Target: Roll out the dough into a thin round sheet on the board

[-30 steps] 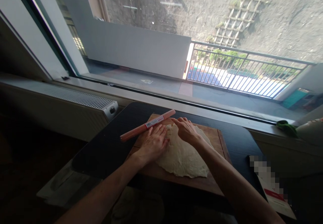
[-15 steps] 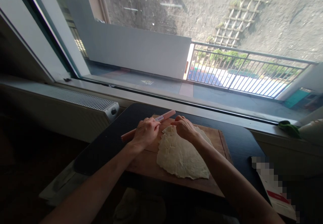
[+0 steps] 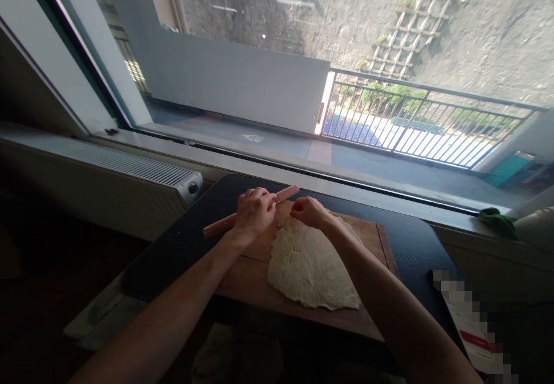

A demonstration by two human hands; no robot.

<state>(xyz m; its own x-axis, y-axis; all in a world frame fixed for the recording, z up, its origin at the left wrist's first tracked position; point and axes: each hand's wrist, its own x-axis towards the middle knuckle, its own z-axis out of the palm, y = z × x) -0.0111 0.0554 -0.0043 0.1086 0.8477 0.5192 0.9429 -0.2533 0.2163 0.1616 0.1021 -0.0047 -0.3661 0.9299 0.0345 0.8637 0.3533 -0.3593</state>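
Observation:
A wide, flat sheet of rolled dough [image 3: 309, 263] lies on a wooden cutting board [image 3: 242, 280], its left edge ragged. My left hand [image 3: 255, 211] is closed over a pinkish rolling pin [image 3: 220, 225], which slants across the board's far left side with both ends showing. At the far left corner of the dough, my right hand [image 3: 310, 212] has its fingers pinched together on the edge. The fingertips are small and dark, and part of the dough lies hidden beneath that hand and forearm.
The board rests on a dark table [image 3: 415, 245] against a window sill [image 3: 346, 190]. A white radiator [image 3: 151, 185] stands to the left. At the right are a green cloth [image 3: 497, 222] and a partly blurred box [image 3: 470, 320].
My left hand has slid over the rolling pin's label, and the pin has shifted slightly left. My right hand's fingers have drawn in and moved a little left at the dough's edge.

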